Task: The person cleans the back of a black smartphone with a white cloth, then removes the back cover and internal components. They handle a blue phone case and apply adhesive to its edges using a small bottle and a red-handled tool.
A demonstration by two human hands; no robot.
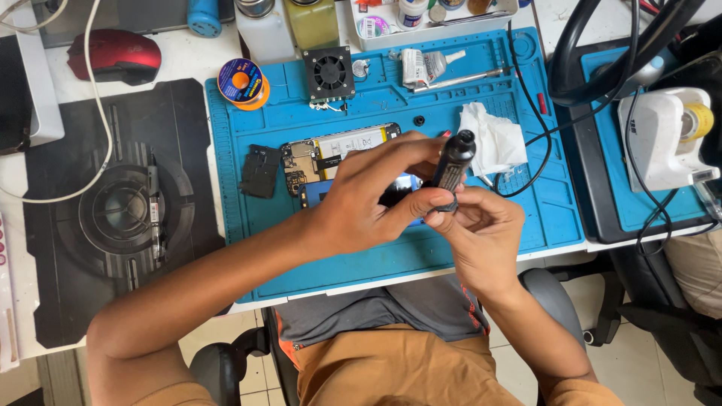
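I see both hands over the blue mat (pixel 376 256), above the opened phone (pixel 338 154). Left hand (pixel 368 199) pinches the base of a black tube (pixel 453 164); right hand (pixel 481 233) cups it from 5 o'clock, fingers curled, steadying it upright. Tissue (pixel 492 139) at 2 o'clock.

My left hand (pixel 368 192) covered the lower half of the opened phone (pixel 338 154) on the blue mat (pixel 301 248). My fingers hid the bottom end of the black tube (pixel 453 162), and its label was too small to make out. Bottles (pixel 289 22) got cut off by the top edge. My elbows ran out at the bottom edge.
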